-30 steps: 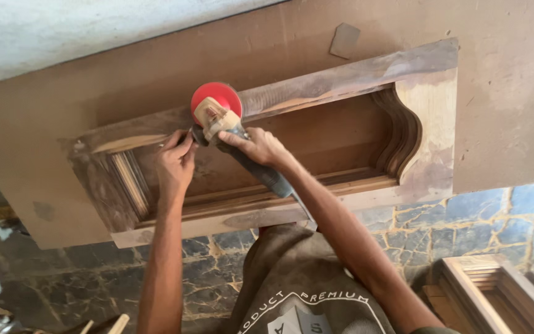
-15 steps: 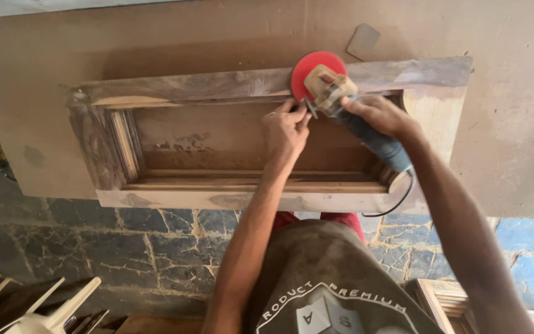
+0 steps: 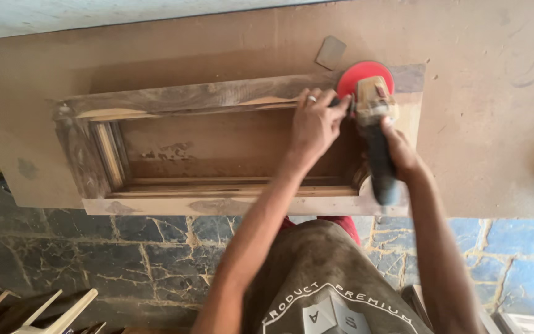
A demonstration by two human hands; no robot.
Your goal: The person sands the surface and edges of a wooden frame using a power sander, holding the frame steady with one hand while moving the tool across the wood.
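The angle grinder (image 3: 375, 120), with its red sanding disc (image 3: 360, 77), lay on the far right corner of the wooden frame (image 3: 186, 99), disc flat on the top rail, presumably so it would smooth the face evenly. My right hand (image 3: 400, 151) had its fingers closed round the grinder's body, while my left hand (image 3: 316, 124) gripped the side handle by the head, probably to steady it. The frame rested on a brown board serving as bench (image 3: 495, 124); a small sandpaper scrap (image 3: 330, 52) lay just beyond the disc.
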